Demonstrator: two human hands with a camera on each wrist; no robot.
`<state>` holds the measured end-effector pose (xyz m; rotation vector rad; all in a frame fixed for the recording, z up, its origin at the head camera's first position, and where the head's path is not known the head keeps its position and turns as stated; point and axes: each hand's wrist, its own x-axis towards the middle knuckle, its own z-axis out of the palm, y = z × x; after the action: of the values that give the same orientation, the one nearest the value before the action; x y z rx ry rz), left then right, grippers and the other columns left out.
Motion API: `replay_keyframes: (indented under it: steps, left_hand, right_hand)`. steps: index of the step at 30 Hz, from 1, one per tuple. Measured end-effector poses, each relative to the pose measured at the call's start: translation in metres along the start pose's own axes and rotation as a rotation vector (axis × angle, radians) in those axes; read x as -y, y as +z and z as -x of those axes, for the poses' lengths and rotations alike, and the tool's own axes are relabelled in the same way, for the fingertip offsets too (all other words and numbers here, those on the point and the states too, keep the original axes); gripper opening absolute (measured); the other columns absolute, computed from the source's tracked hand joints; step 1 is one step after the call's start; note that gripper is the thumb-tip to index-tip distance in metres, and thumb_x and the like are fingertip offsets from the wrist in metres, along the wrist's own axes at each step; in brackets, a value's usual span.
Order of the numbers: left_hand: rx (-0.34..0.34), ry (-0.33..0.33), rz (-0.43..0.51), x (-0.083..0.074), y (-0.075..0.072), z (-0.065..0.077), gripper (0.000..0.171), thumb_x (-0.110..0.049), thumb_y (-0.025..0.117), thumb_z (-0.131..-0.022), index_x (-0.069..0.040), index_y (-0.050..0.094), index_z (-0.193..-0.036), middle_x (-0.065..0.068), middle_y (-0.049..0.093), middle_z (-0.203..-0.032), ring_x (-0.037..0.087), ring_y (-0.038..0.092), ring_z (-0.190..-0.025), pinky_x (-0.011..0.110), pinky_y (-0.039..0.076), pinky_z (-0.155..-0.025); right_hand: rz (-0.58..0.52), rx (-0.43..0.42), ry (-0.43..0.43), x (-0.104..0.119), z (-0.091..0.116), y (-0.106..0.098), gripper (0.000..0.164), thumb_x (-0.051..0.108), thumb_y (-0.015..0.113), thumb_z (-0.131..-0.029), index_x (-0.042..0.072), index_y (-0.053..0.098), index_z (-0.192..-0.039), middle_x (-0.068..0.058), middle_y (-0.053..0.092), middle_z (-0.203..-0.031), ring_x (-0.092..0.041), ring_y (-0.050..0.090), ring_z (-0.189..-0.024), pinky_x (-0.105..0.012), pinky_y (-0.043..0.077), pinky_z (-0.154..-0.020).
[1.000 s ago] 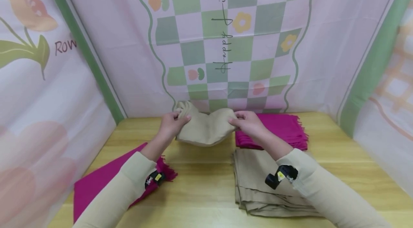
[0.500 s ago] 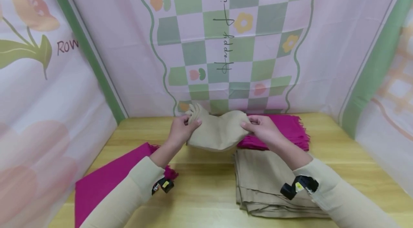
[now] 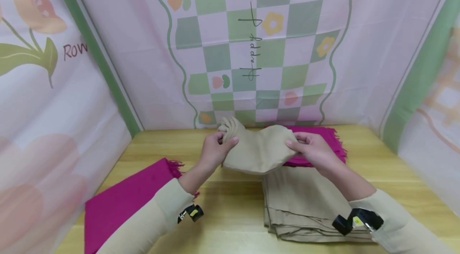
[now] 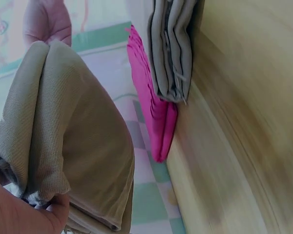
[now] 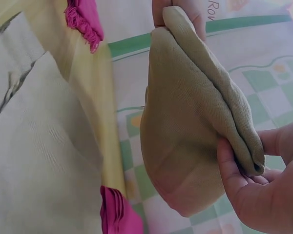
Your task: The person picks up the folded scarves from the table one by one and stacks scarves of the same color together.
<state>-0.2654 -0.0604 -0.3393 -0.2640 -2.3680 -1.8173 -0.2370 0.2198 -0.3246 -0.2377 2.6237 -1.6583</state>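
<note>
A folded beige cloth (image 3: 259, 151) hangs between both hands above the table, sagging in the middle. My left hand (image 3: 214, 149) pinches its left end, thumb on the near face; layered folds bunch up there. At the opposite end my right hand (image 3: 315, 151) pinches the cloth, thumb in front and fingers behind. In the left wrist view the cloth (image 4: 63, 136) shows a thick doubled fold. In the right wrist view the right hand (image 5: 263, 185) grips a corner of it. A stack of folded beige cloths (image 3: 302, 198) lies just below and to the right.
Behind the beige stack sits a pile of folded magenta fringed cloths (image 3: 330, 142), partly covered by the right hand. Another magenta fringed cloth (image 3: 125, 202) lies at the left, under the left sleeve. Printed curtains (image 3: 230, 46) enclose the wooden table (image 3: 223, 222).
Both hands have carried the folded beige cloth to the right and slightly nearer, so it now overlaps the edges of the beige stack and magenta pile. The grip stays the same.
</note>
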Motion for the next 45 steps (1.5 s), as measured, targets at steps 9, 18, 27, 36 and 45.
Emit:
replay_keyframes:
  steps: [9, 18, 27, 36, 45]
  left_hand:
    - [0.045, -0.002, 0.065, -0.005, 0.014, 0.007, 0.029, -0.022, 0.073, -0.088, 0.003, 0.069, -0.104, 0.01, 0.07, -0.087, 0.018, 0.067, -0.073, 0.03, 0.057, -0.064]
    - [0.053, 0.011, 0.113, -0.011, 0.035, 0.014, 0.026, -0.02, 0.074, -0.088, 0.002, 0.069, -0.101, 0.007, 0.069, -0.085, 0.014, 0.064, -0.072, 0.029, 0.056, -0.064]
    - [0.046, 0.053, 0.177, -0.011, 0.061, 0.019, 0.024, -0.017, 0.076, -0.084, 0.003, 0.069, -0.095, 0.006, 0.068, -0.08, 0.012, 0.063, -0.067, 0.028, 0.056, -0.061]
    - [0.101, 0.063, 0.233, -0.013, 0.083, 0.029, 0.022, -0.016, 0.076, -0.085, 0.002, 0.068, -0.095, 0.003, 0.069, -0.079, 0.009, 0.064, -0.065, 0.026, 0.056, -0.06]
    - [0.151, 0.093, 0.218, -0.01, 0.1, 0.039, 0.02, -0.014, 0.075, -0.086, 0.003, 0.069, -0.096, 0.001, 0.068, -0.077, 0.004, 0.06, -0.065, 0.02, 0.053, -0.059]
  right_hand:
    - [-0.021, -0.017, -0.001, -0.005, 0.013, -0.015, 0.062, 0.032, 0.06, -0.098, -0.012, 0.043, -0.137, -0.014, 0.065, -0.114, -0.005, 0.062, -0.086, -0.024, 0.052, -0.076]
    - [0.012, -0.034, -0.033, -0.014, 0.028, -0.034, 0.058, 0.028, 0.059, -0.099, -0.014, 0.044, -0.136, -0.013, 0.066, -0.113, 0.0, 0.062, -0.089, -0.019, 0.051, -0.077]
    - [0.022, -0.066, -0.028, -0.025, 0.048, -0.053, 0.06, 0.025, 0.058, -0.099, -0.018, 0.038, -0.136, -0.02, 0.062, -0.119, -0.002, 0.064, -0.087, -0.02, 0.053, -0.076]
    - [0.192, -0.057, 0.06, -0.039, 0.068, -0.074, 0.071, 0.035, 0.054, -0.1, -0.015, 0.028, -0.143, -0.034, 0.036, -0.143, 0.012, 0.054, -0.091, -0.03, 0.051, -0.084]
    - [0.248, -0.096, 0.038, -0.052, 0.085, -0.084, 0.057, 0.029, 0.056, -0.1, -0.015, 0.043, -0.135, -0.03, 0.055, -0.128, 0.014, 0.052, -0.09, -0.013, 0.044, -0.07]
